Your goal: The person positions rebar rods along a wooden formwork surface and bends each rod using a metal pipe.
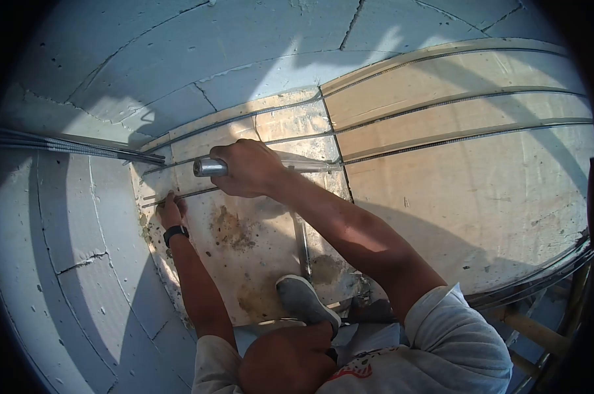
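My right hand (249, 167) is wrapped round a shiny metal bar tool (211, 168), whose rounded end sticks out to the left of the fist. Behind the wrist a metal length (307, 165) runs right toward the panel seam. My left hand (171, 209), with a black band on its wrist, is closed at the left end of a thin steel rod (198, 192) lying over the stained board (224, 262). Its fingertips are small in view.
A bundle of steel bars (67, 146) juts in from the left. Long rods (461, 95) cross the right wooden panel (454, 190). Grey block walls (87, 276) stand left and above. A shoe (303, 301) rests on the board. Poles (533, 331) show lower right.
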`<state>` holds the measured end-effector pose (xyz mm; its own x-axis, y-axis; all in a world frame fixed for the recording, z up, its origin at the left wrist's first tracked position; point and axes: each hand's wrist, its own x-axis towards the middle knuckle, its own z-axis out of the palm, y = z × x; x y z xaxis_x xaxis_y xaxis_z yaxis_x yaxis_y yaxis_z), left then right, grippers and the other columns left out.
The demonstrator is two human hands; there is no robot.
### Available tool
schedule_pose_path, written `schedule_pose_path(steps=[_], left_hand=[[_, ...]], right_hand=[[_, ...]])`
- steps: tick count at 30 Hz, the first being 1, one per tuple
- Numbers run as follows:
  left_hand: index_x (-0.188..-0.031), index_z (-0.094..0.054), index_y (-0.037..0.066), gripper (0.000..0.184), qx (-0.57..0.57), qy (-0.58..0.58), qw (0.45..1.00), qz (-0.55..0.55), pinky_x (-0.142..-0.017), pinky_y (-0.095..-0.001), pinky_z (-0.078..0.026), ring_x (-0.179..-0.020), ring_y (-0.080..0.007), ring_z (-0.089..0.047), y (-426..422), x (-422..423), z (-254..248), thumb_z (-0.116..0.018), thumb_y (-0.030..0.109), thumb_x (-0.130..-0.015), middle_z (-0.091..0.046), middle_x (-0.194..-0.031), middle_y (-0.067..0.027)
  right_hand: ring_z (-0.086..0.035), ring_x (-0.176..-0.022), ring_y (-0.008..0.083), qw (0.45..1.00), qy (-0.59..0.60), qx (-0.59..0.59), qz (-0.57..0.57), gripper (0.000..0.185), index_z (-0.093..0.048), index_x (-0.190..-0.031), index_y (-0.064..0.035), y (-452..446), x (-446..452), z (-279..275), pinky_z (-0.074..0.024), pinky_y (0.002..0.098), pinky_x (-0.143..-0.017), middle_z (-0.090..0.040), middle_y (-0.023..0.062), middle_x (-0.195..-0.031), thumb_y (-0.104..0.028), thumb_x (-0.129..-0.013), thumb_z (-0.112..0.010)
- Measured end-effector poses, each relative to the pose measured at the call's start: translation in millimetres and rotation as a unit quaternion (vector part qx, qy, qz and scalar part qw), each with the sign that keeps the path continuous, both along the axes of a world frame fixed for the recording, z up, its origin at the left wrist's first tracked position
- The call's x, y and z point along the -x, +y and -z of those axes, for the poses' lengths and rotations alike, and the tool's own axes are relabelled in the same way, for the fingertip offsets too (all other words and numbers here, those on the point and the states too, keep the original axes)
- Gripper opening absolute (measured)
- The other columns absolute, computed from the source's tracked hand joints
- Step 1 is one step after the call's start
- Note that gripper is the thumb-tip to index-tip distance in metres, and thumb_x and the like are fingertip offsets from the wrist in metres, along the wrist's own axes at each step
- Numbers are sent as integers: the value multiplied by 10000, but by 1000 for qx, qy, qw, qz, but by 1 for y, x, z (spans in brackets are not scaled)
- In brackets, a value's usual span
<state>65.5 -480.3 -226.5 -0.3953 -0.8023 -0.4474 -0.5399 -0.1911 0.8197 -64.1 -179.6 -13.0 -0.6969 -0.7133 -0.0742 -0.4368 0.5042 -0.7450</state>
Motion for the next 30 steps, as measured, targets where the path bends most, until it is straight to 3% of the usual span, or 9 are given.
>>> schedule_pose_path(steps=[3, 5, 9, 12, 15, 21, 25, 28, 30], left_hand=[[-1016, -639, -28, 537, 305, -225, 918, 115, -795, -394, -555, -903, -296, -708, 13, -18, -21, -760, 463, -834, -718, -994, -188], [-1057, -638, -51, 698, 315, -184, 928, 80, -920, -433, -511, -992, -357, -689, 35, -31, -34, -802, 554, -749, -715, -1008, -209], [-1017, -651, 1, 465, -13, 86, 995, 53, -644, -333, -578, -742, -217, -714, 15, -42, 1, -751, 436, -886, -706, -859, -100], [-901, -629, 14, 275, -36, 134, 990, 15, -440, -243, -489, -547, -148, -646, 20, -27, -10, -734, 267, -927, -686, -748, -99], [-803, -632, 24, 409, -16, 140, 990, -4, -457, -268, -512, -549, -159, -647, 20, -23, -10, -723, 405, -921, -679, -707, -85], [-654, -607, 45, 632, 142, -189, 963, 132, -542, -317, -526, -566, -186, -654, 35, -29, -55, -623, 621, -914, -639, -622, -93], [-1038, -670, 70, 482, 351, -136, 910, 174, -790, -427, -538, -922, -282, -685, 64, -43, -63, -656, 533, -907, -715, -1023, -134], [-1294, -580, 105, 566, 598, -79, 735, 310, -1013, -530, -437, -1214, -327, -564, 79, -52, -53, -651, 513, -909, -571, -1368, -145], [-1353, -543, 114, 595, 590, -122, 710, 365, -1099, -569, -332, -1308, -332, -474, 81, -55, -39, -641, 508, -917, -496, -1436, -139]], right_hand=[[-686, -841, 366, 993, -107, 30, -40, 307, -677, -938, -31, 8, 16, -8, -536, 482, -808, -700, 202, -844, -312, -814, -686], [-681, -799, 318, 991, -123, 31, -52, 363, -672, -927, -13, 18, 27, -29, -526, 443, -781, -693, 182, -824, -358, -823, -716], [-489, -555, 133, 985, -160, 61, 8, 341, -600, -783, -52, 44, 53, -28, -422, 332, -539, -513, -5, -610, -355, -853, -740], [-480, -549, 131, 986, -160, 0, 43, 374, -605, -795, -44, 44, 55, -39, -396, 331, -528, -516, 8, -608, -392, -859, -724], [-515, -634, 177, 990, -114, -73, 50, 433, -600, -774, -19, 44, 48, -26, -423, 375, -621, -538, 50, -648, -428, -863, -712], [-521, -594, 165, 979, -160, 1, 124, 410, -586, -730, -32, 95, 1, -52, -419, 375, -589, -549, 51, -622, -395, -858, -726], [-416, -503, 80, 909, -275, 183, 256, 354, -509, -693, -113, 148, -31, -59, -345, 293, -476, -463, -27, -586, -292, -909, -725], [-338, -430, 45, 848, -294, 303, 319, 325, -490, -716, -126, 182, -41, -49, -276, 242, -399, -399, -52, -553, -218, -943, -704], [-327, -413, 53, 849, -282, 336, 296, 315, -495, -717, -125, 194, -38, -49, -272, 245, -389, -386, -51, -538, -206, -951, -689]])
